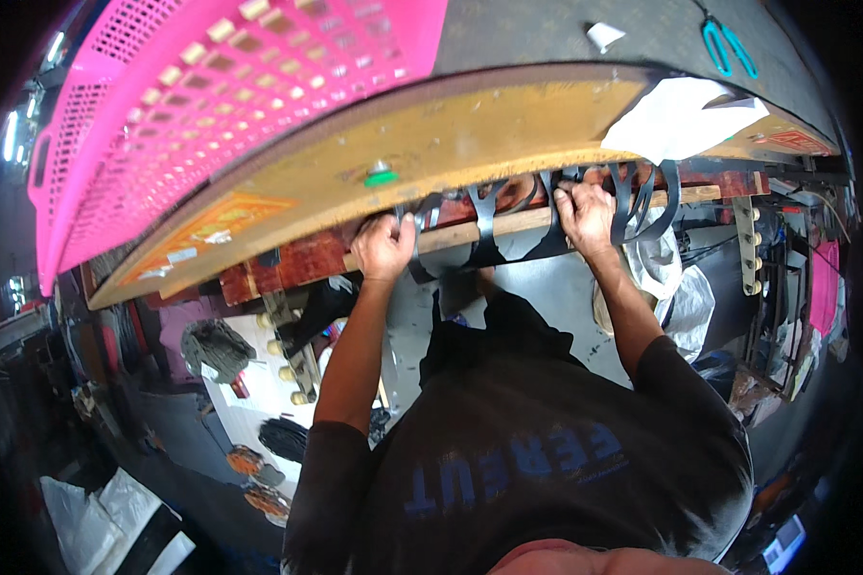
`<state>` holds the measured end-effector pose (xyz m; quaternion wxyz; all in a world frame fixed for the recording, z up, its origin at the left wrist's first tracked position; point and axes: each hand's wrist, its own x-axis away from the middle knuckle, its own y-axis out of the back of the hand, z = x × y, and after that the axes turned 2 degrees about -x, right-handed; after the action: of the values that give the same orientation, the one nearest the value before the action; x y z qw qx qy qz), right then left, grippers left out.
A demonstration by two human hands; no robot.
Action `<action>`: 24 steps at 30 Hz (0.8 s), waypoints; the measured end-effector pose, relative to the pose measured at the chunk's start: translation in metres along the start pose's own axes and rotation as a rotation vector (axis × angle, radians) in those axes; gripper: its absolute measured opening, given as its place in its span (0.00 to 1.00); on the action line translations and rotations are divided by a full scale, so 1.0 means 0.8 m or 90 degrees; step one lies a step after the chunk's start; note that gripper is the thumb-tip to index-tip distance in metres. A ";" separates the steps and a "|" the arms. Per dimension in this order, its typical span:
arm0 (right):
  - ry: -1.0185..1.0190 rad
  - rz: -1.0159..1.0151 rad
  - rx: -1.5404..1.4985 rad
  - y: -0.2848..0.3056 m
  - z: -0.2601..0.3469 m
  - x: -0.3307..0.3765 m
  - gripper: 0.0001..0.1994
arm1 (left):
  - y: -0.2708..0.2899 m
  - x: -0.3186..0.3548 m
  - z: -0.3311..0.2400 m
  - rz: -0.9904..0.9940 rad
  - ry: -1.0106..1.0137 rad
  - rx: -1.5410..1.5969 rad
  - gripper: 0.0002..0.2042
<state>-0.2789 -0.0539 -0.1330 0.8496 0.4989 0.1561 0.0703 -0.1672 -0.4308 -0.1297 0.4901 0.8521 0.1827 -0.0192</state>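
A black sheet with large cut-out openings (486, 251) lies across a narrow wooden rail (523, 222), and part of it hangs toward me. My left hand (384, 244) is closed at the sheet's left end, fingers curled under and thumb up; the fingertips are partly hidden. Farther right, my right hand (585, 213) is closed over a black strip of the same sheet. More looped black strips (664, 206) hang just right of that hand. Under the overhanging panel, the sheet's far part is hidden.
A yellow-brown panel (489, 125) juts out above my hands, with a pink perforated basket (240, 105) at its left. White paper (681, 120) hangs over its right edge. Teal-handled snips (729, 48) lie on the grey top. White bags (686, 307) stand low on the right.
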 end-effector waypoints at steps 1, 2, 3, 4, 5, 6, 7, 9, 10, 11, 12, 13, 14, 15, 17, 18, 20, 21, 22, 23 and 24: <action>-0.002 0.000 -0.011 0.001 -0.001 0.004 0.11 | 0.000 0.002 -0.001 -0.008 0.002 -0.005 0.22; -0.023 0.010 -0.009 0.000 -0.002 0.010 0.11 | 0.000 0.006 -0.001 -0.010 0.000 -0.006 0.21; -0.026 0.010 -0.008 -0.001 -0.003 0.016 0.12 | 0.001 0.012 -0.002 -0.005 -0.002 -0.024 0.21; -0.021 -0.002 -0.009 0.000 -0.004 0.024 0.12 | 0.002 0.019 -0.004 -0.007 0.003 -0.011 0.21; -0.027 -0.006 -0.009 0.001 -0.004 0.032 0.13 | 0.005 0.029 -0.006 -0.007 0.008 0.002 0.21; -0.037 0.017 -0.011 0.004 -0.004 0.042 0.14 | 0.008 0.039 -0.008 -0.013 0.009 0.015 0.21; -0.041 0.021 -0.015 0.009 -0.003 0.052 0.14 | 0.012 0.051 -0.011 -0.020 0.001 0.020 0.20; -0.027 0.038 -0.020 0.026 0.001 0.075 0.15 | 0.020 0.078 -0.018 -0.033 -0.022 0.055 0.19; -0.050 0.088 -0.029 0.038 0.004 0.085 0.14 | 0.026 0.095 -0.023 -0.021 -0.011 0.048 0.19; -0.078 0.075 -0.067 0.051 0.010 0.096 0.15 | 0.033 0.112 -0.029 -0.018 0.009 0.075 0.16; -0.132 0.075 -0.101 0.063 0.018 0.104 0.15 | 0.039 0.127 -0.035 -0.017 0.032 0.095 0.14; -0.150 0.055 -0.110 0.075 0.027 0.108 0.16 | 0.045 0.141 -0.042 -0.059 0.075 0.141 0.11; -0.134 0.027 -0.105 0.082 0.039 0.106 0.19 | 0.050 0.152 -0.050 -0.091 0.108 0.189 0.08; -0.103 0.022 -0.099 0.087 0.055 0.103 0.21 | 0.056 0.160 -0.057 -0.106 0.084 0.147 0.06; -0.076 0.045 -0.094 0.082 0.099 0.089 0.27 | 0.059 0.166 -0.072 -0.105 -0.019 0.081 0.08; -0.035 0.059 -0.094 0.072 0.125 0.081 0.30 | 0.058 0.169 -0.080 -0.082 -0.040 0.067 0.09; 0.006 0.110 -0.077 0.042 0.182 0.061 0.37 | 0.053 0.173 -0.095 -0.001 -0.054 0.017 0.24; 0.021 0.147 -0.076 0.026 0.210 0.057 0.40 | 0.049 0.179 -0.103 0.003 -0.046 -0.024 0.32; 0.024 0.193 -0.067 0.012 0.234 0.056 0.43 | 0.045 0.186 -0.110 0.014 -0.031 -0.068 0.40; 0.026 0.190 -0.010 -0.001 0.256 0.063 0.45 | 0.042 0.195 -0.114 0.074 0.020 -0.052 0.49; 0.008 0.227 0.058 -0.009 0.272 0.073 0.46 | 0.043 0.209 -0.116 0.073 0.025 -0.056 0.50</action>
<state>-0.1511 -0.2208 -0.0520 0.7992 0.5561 0.0739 0.2156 -0.0132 -0.3190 -0.0888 0.5235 0.8392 0.1435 0.0336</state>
